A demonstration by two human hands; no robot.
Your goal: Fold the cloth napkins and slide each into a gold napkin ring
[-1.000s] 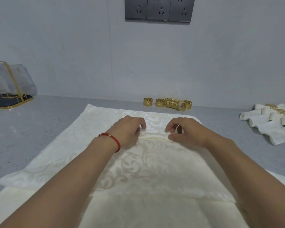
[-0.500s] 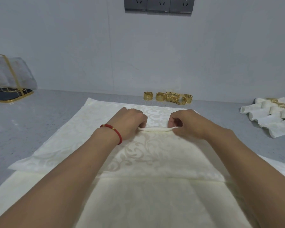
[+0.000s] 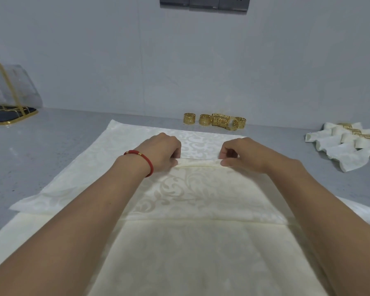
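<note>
A cream damask napkin (image 3: 77, 167) lies spread on the grey counter, on top of another cream cloth (image 3: 179, 263) nearer to me. My left hand (image 3: 160, 152), with a red bracelet on its wrist, and my right hand (image 3: 244, 154) each pinch a raised pleat across the napkin's middle, a hand's width apart. Several gold napkin rings (image 3: 214, 121) stand in a row by the wall, just beyond the napkin's far edge.
Several folded napkins in gold rings (image 3: 350, 144) lie in a pile at the right. A clear bag with gold trim on a dark gold-rimmed tray (image 3: 9, 116) stands at the far left. Grey sockets (image 3: 203, 3) are on the wall above.
Both hands have closed on the cloth and drawn up a pleat that was flat a second ago. The view has tilted slightly downward.
</note>
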